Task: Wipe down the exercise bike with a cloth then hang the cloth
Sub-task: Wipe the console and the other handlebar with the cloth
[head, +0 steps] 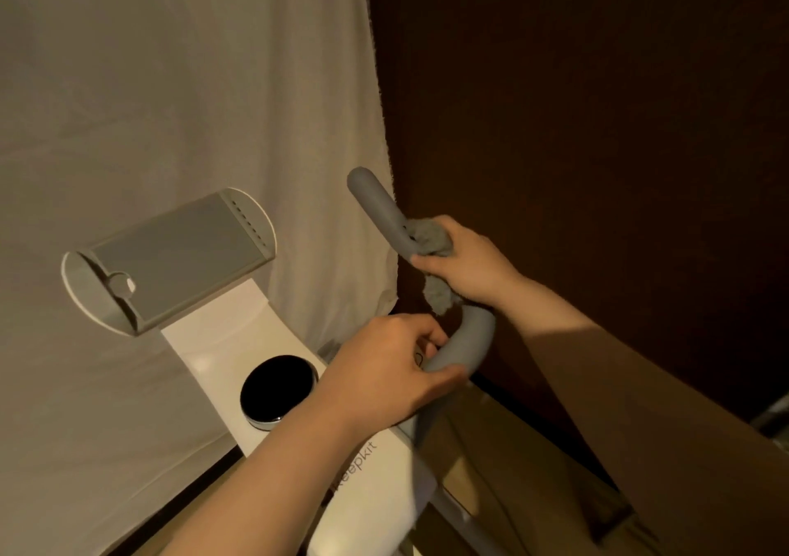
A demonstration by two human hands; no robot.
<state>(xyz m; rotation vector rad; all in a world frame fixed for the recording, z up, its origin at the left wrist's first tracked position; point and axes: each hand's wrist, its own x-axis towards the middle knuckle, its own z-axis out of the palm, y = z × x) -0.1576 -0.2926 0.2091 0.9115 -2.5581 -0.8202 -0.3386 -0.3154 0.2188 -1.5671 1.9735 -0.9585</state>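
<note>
Gripping curved grey foam handlebar [465, 342] with left hand [384, 376]; clutching fuzzy grey cloth [431, 244] around upper bar section with right hand [465, 261], fingers curled.

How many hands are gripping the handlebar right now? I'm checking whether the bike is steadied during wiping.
2. The left hand grips the lower bend of the grey handlebar; the right hand grips higher up, wrapping the grey cloth around it.

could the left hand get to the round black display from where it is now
Probably yes. The left hand grips the lower handlebar right beside the round black display, and nothing lies between them; it would have to let go first.
</note>
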